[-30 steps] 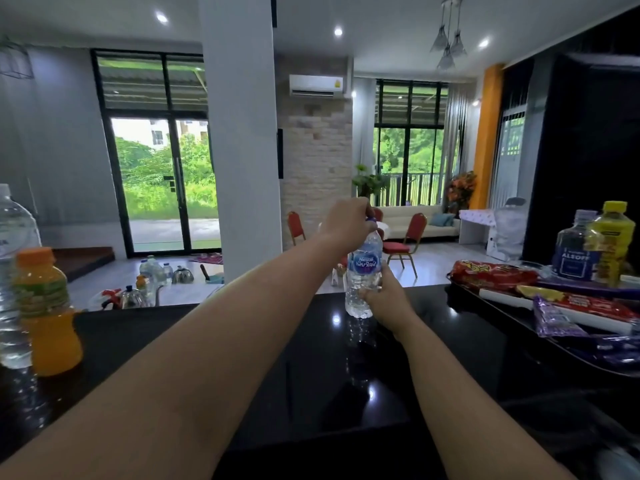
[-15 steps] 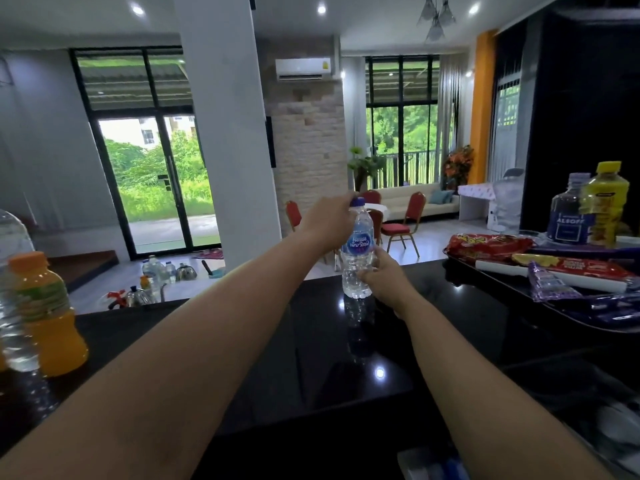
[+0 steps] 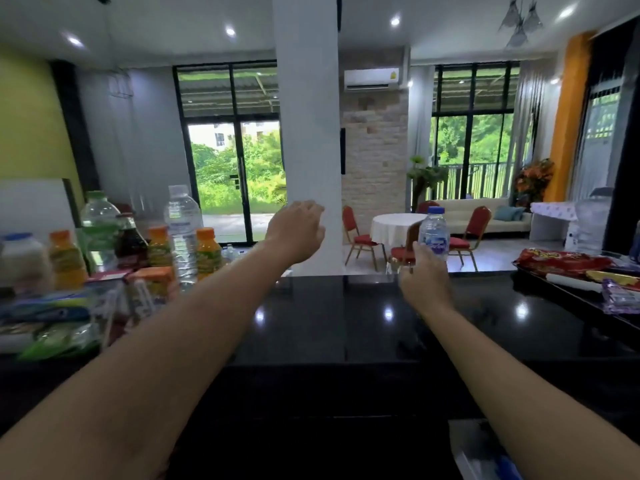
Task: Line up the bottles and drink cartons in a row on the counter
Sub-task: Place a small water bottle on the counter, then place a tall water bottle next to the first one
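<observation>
Right hand [image 3: 420, 271] grips small water bottle [image 3: 433, 233] at tabletop [image 3: 346, 306] far edge — left hand [image 3: 298, 230] spread, empty — nudge risks toppling it off.

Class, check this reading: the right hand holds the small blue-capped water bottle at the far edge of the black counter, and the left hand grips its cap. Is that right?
Not quite. The right hand does hold the small water bottle at the far edge of the black counter, but the head view shows the left hand off the cap, open and empty in the air to the bottle's left.
</observation>
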The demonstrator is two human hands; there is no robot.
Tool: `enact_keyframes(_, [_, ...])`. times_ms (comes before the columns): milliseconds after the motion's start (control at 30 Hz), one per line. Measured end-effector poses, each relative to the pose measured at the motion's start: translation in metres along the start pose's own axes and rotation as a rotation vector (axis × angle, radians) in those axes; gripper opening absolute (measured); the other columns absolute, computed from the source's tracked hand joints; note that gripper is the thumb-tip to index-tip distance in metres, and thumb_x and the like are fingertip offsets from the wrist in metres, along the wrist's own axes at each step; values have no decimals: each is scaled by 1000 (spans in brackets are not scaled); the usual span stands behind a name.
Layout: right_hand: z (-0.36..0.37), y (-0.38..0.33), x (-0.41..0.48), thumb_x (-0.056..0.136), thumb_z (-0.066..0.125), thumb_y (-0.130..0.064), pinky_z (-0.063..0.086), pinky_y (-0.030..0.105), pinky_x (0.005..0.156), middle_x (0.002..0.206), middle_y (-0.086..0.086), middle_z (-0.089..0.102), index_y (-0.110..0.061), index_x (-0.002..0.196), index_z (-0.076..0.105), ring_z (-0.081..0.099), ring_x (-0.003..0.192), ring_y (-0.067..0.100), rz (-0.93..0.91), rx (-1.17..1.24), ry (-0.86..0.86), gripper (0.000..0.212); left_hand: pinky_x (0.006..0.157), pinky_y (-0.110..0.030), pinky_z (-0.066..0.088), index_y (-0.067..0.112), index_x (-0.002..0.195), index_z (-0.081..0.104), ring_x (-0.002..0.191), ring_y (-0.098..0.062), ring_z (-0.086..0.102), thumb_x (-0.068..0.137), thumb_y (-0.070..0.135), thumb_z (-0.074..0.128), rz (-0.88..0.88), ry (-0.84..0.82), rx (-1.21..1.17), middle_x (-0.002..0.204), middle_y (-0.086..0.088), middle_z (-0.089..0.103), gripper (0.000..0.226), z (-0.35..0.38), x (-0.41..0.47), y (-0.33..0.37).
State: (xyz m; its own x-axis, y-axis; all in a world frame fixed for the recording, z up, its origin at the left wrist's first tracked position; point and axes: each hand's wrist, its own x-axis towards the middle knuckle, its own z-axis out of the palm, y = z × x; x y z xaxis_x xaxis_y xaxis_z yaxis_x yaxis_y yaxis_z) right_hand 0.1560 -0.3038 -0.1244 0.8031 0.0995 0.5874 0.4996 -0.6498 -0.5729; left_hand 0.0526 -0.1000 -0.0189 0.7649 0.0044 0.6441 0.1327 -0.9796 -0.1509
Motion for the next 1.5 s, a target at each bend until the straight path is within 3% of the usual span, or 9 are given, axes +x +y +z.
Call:
enact_keyframes(100, [8,-42,-8,92,48,-21,45,48,97,127,13,55,-8,125,52,50,115,32,-39,-40,-141,35,104,-42,39,9,136,45,128,-28,46,94,28,43,-47,-12,76,139,-10,50,46,-30,-17,-40])
enact_keyframes(267, [23,-121,-18,90,53,-25,43,37,87,132,14,55,-9,131,50,52,111,31,-81,35,-303,44,103,-45,41,9,135,47,128,-29,46,94,30,46,-145,11,134,139,-11,50,46,-70,-40,-105])
enact_keyframes(500, [61,-229,-13,93,53,-46,32,44,110,155,10,35,-9,150,30,33,141,31,-273,63,-406,72,106,-48,39,8,138,42,130,-31,43,94,30,46,-262,-39,116,143,-14,46,50,-96,-51,-183])
enact_keyframes(733, [112,-301,12,85,57,-60,42,41,103,152,11,42,-11,151,30,45,134,30,-325,97,-474,86,105,-46,37,9,143,35,133,-32,41,95,38,45,-277,-88,10,147,-14,41,56,-84,-39,-231])
enact_keyframes(833, [129,-317,27,80,60,-64,50,41,96,141,12,54,-11,149,33,59,118,28,-346,56,-489,90,102,-42,38,12,142,39,132,-30,44,96,36,45,-244,-29,-46,146,-12,44,53,-74,-29,-245])
enact_keyframes(1033, [152,-324,40,74,69,-61,53,31,66,94,3,69,-17,114,64,64,77,16,-338,136,-643,59,97,-42,46,14,134,50,119,-27,53,95,42,46,-257,-108,-151,135,-10,55,48,-56,-12,-258])
enact_keyframes(1267, [153,-323,43,75,76,-50,56,35,78,91,8,70,-9,100,69,67,82,23,-293,252,-672,48,76,-29,42,18,111,65,93,-18,55,87,41,60,-302,-52,-377,121,-8,63,33,-48,-8,-263])
enact_keyframes(1400, [148,-327,43,75,75,-49,55,43,82,82,7,67,-8,91,68,64,76,22,-310,231,-589,45,74,-29,40,18,115,61,91,-17,54,91,38,55,-301,-40,-371,122,-8,62,33,-50,-5,-258])
enact_keyframes(1500, [138,-333,48,72,73,-55,48,52,92,89,4,67,-14,93,66,64,90,25,-333,196,-509,46,63,-27,41,19,118,59,77,-13,56,92,37,51,-309,33,-372,115,-6,65,33,-60,-1,-251])
